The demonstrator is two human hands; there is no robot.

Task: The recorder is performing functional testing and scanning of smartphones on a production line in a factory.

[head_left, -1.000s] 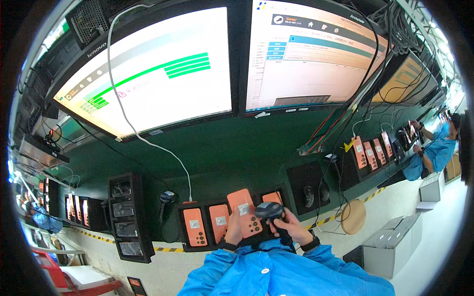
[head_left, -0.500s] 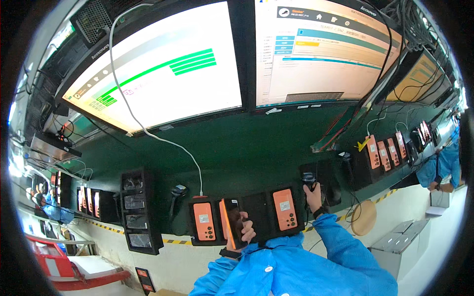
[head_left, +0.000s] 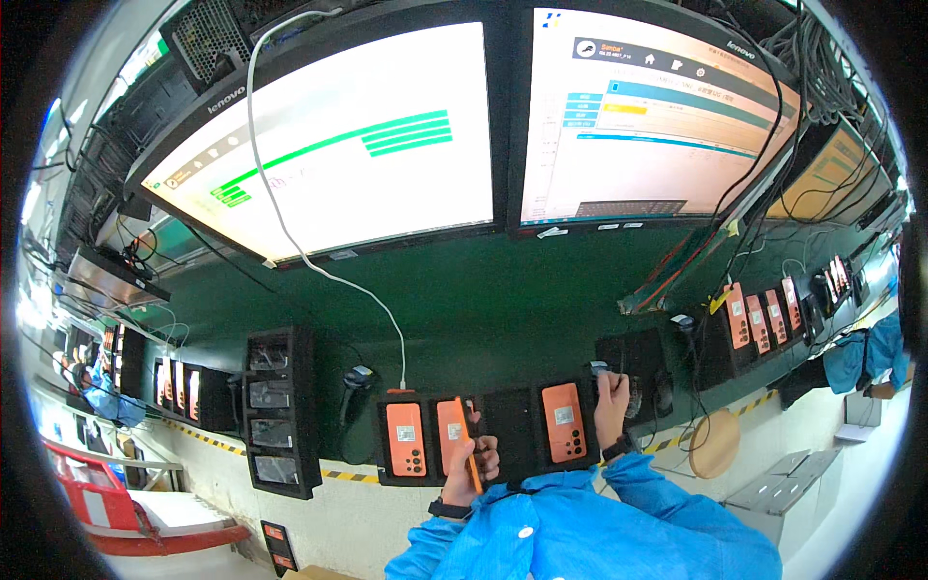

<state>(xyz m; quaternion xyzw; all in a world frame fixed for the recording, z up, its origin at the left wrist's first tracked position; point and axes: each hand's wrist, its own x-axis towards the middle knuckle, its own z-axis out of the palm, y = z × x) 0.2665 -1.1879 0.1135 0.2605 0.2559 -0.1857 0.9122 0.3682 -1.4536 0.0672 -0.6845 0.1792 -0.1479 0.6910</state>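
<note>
My left hand (head_left: 476,462) grips an orange phone (head_left: 469,449), held up almost edge-on above a black tray (head_left: 512,430). In the tray lie orange phones with white labels: one phone (head_left: 406,440) at the left, another (head_left: 450,425) partly hidden behind my left hand, and a third phone (head_left: 564,425) toward the right. My right hand (head_left: 611,408), to the right of the tray, has its fingers closed at a dark barcode scanner (head_left: 599,367). Only the scanner's head shows clearly; the rest blends into the dark background.
Two monitors (head_left: 329,155) stand behind the green bench (head_left: 338,290). A white cable (head_left: 360,285) hangs down to the tray's left phone. Another scanner (head_left: 358,379) and a black tray of wrapped items (head_left: 271,394) are on the left. More phones (head_left: 759,324) and a round wooden stool (head_left: 713,443) are right.
The phone in my left hand has turned from showing its dark screen to nearly edge-on. My right hand has shifted slightly, and the scanner's head has tilted. The whole view has moved a little.
</note>
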